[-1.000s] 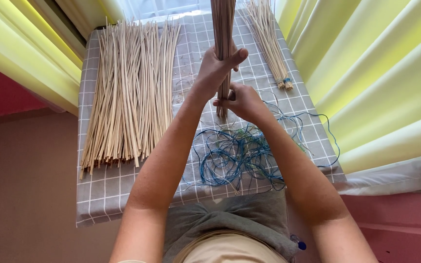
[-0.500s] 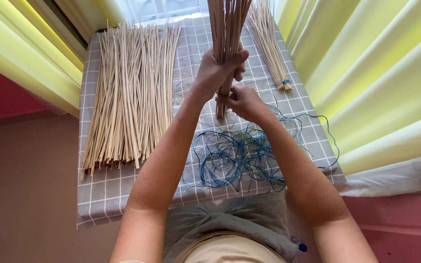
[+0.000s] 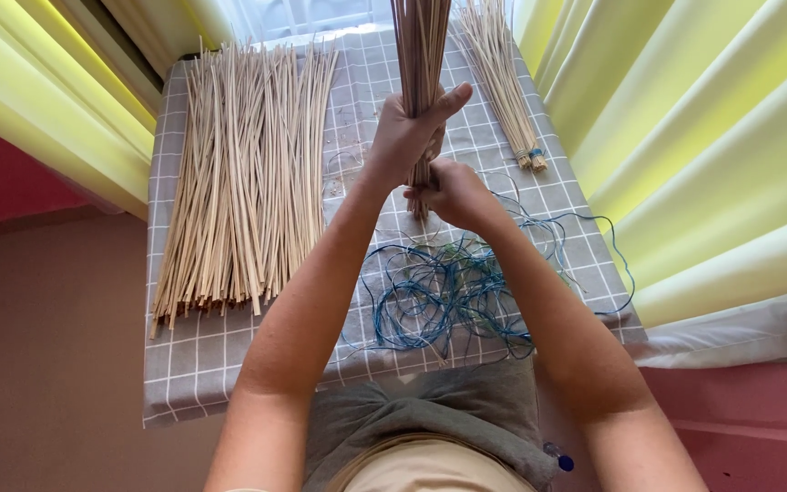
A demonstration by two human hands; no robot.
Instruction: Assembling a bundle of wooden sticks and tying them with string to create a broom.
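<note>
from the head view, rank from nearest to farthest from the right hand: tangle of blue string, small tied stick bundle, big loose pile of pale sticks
From the right hand:
1. Tangle of blue string, just below it.
2. Small tied stick bundle, upper right.
3. Big loose pile of pale sticks, far left on the checked cloth.

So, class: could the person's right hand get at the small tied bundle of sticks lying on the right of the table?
Probably yes. The tied bundle lies uncovered just beyond the right hand, nothing between them, but that hand grips the held bundle and must let go first.
</note>
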